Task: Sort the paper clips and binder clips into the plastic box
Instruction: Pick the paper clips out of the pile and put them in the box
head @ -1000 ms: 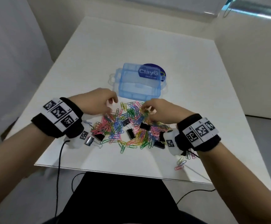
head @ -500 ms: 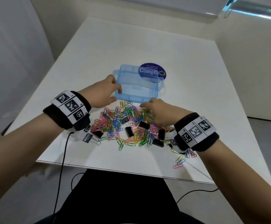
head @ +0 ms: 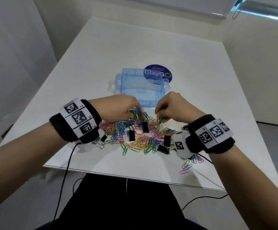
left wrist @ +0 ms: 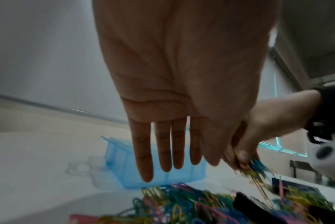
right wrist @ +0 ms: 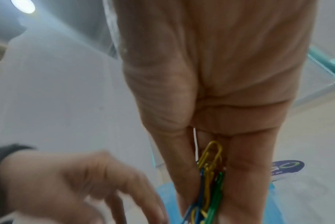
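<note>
Paper clips (head: 140,138) in many colours lie heaped on the white surface (head: 151,47), black binder clips (head: 131,135) mixed among them, just in front of the blue plastic box (head: 141,97). The right hand (head: 173,107) pinches a small bunch (yellow, blue, green) between thumb and fingers (right wrist: 245,166). The left hand (head: 118,108) hovers over the heap's far edge, its fingers (left wrist: 143,151) straight and close together, holding nothing.

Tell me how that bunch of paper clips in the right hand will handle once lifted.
The paper clips are thin wire pinched by the right hand, so probably light. They look interlinked, so stragglers from the pile may trail along. Loose ones could slip from the grip.
</note>
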Demonstrator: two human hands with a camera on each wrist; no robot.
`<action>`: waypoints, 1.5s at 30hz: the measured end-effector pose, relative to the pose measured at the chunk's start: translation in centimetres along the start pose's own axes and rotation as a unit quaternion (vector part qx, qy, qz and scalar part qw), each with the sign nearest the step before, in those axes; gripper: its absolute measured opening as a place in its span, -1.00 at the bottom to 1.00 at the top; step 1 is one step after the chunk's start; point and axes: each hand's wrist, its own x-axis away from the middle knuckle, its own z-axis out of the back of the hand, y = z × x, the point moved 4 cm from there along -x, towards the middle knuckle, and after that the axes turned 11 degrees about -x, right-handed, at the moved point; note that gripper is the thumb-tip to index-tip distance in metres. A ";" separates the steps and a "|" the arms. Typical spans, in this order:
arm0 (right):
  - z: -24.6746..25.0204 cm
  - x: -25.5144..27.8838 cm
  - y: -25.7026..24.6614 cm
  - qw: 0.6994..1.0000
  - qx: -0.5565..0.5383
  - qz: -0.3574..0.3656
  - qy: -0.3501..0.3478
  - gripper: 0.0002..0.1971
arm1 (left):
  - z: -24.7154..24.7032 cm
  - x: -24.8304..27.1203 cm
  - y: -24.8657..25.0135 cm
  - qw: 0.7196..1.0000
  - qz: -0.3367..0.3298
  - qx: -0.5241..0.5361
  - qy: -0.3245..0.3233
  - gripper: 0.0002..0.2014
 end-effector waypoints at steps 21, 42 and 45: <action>4.2 -1.8 1.0 0.982 -0.092 0.002 0.165 -0.68 | -2.3 -2.7 4.5 0.995 0.031 -0.098 -0.017 -0.58; 1.1 5.6 5.2 0.987 0.088 -0.123 -0.054 -0.47 | 0.0 -1.2 3.0 0.992 0.056 0.067 0.089 -0.88; 0.1 5.9 4.9 0.982 0.105 -0.130 -0.083 -0.53 | 1.4 -0.4 1.5 0.981 0.085 0.099 0.140 -0.91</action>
